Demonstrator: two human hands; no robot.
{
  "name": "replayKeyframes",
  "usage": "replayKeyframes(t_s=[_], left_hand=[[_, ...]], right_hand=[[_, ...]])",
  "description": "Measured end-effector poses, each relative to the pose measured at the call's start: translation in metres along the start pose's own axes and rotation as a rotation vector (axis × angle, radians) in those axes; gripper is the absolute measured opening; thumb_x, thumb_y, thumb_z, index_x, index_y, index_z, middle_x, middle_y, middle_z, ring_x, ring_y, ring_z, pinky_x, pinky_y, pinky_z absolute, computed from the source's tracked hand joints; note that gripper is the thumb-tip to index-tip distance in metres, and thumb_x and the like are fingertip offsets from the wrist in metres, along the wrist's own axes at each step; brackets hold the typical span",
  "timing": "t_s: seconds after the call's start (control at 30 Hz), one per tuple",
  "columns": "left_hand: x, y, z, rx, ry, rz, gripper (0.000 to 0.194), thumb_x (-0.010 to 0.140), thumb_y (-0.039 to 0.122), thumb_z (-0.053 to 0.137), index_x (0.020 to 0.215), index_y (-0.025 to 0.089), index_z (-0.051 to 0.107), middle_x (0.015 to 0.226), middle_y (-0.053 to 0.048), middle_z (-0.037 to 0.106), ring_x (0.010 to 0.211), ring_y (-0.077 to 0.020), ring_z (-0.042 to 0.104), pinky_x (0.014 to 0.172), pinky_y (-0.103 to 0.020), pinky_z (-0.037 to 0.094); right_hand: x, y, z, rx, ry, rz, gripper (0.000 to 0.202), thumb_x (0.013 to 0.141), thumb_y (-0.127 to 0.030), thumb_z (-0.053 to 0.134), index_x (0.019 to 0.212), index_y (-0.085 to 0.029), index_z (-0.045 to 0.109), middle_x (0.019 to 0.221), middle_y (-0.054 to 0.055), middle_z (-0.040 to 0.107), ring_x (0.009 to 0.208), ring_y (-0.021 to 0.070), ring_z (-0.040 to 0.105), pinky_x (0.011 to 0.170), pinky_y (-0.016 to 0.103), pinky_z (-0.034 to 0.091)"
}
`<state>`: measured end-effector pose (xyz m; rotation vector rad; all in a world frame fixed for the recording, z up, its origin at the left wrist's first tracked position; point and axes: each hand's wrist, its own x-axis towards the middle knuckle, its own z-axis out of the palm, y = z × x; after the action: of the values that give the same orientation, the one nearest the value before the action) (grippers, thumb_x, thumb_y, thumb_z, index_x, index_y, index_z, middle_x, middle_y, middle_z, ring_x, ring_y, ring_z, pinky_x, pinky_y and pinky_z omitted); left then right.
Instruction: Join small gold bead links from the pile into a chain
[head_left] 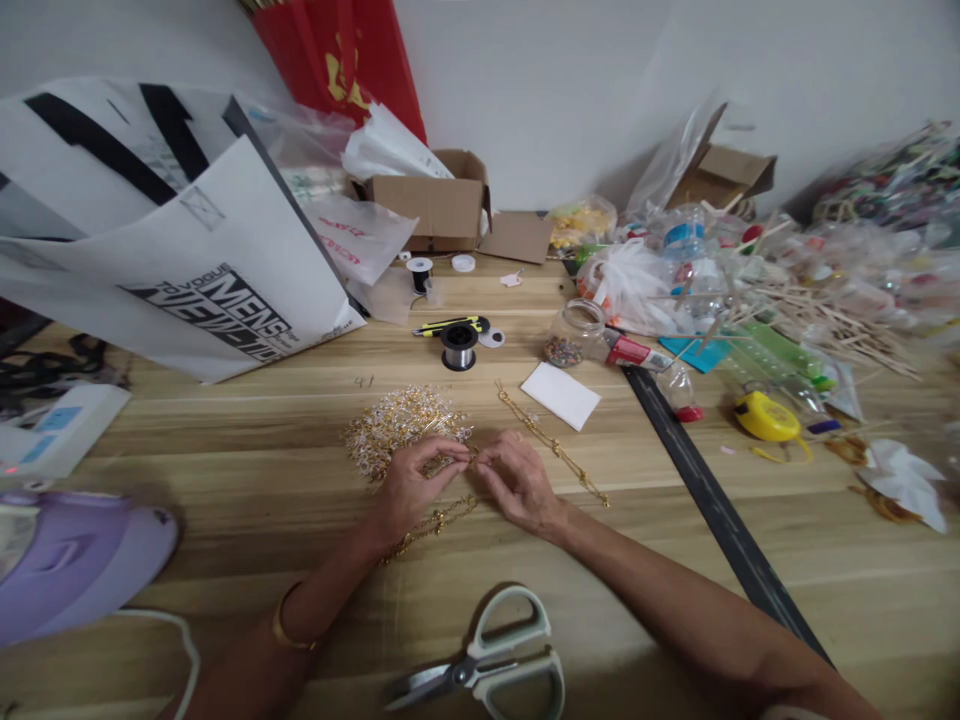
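Note:
My left hand point(424, 480) and my right hand point(521, 482) meet over the table, thumb and fingertips pinched on each. Between the fingertips is a small gold-coloured piece point(472, 453), too small to make out fully. Just behind my left hand lies a pile of gold and clear beads or charms point(397, 425). A gold chain point(439, 520) runs on the table below my left hand and partly under its wrist. Another gold chain point(555, 445) lies slantwise beyond my right hand.
White-handled scissors point(495, 665) lie in front of me. Behind are a wire spool point(459, 346), a yellow cutter point(442, 327), a white card point(561, 395) and a bead jar point(574, 335). A yellow tape measure point(766, 416) lies right; a white bag point(187, 260) stands left.

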<state>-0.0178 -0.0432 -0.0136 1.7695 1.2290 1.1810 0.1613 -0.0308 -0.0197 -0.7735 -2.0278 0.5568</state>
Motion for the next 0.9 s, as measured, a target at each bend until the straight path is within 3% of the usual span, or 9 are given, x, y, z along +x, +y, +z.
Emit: replayKeyframes(t_s=[0.63,0.9], left_hand=[[-0.0004,0.0009,-0.0004,0.019,-0.002,0.003,0.007,0.076,0.019,0.063,0.083,0.017,0.066,0.083,-0.005,0.070,0.079,-0.0153,0.065,0.075,-0.027,0.050],[0.0012,0.0060,-0.0005,0.103,0.028,0.091,0.006,0.076,0.018,0.064,0.081,0.017,0.067,0.080,-0.006,0.070,0.078,-0.0166,0.064,0.074,-0.030,0.050]], right_hand=[[-0.0016,0.0029,0.0015,-0.012,-0.014,0.016,0.005,0.086,-0.017,0.049,0.084,-0.018,0.054,0.077,0.004,0.058,0.074,0.0170,0.049,0.068,0.033,0.038],[-0.0012,0.0013,0.0002,-0.040,-0.034,0.013,0.006,0.086,-0.019,0.048,0.083,-0.019,0.053,0.076,0.004,0.057,0.073,0.0174,0.049,0.068,0.033,0.037]])
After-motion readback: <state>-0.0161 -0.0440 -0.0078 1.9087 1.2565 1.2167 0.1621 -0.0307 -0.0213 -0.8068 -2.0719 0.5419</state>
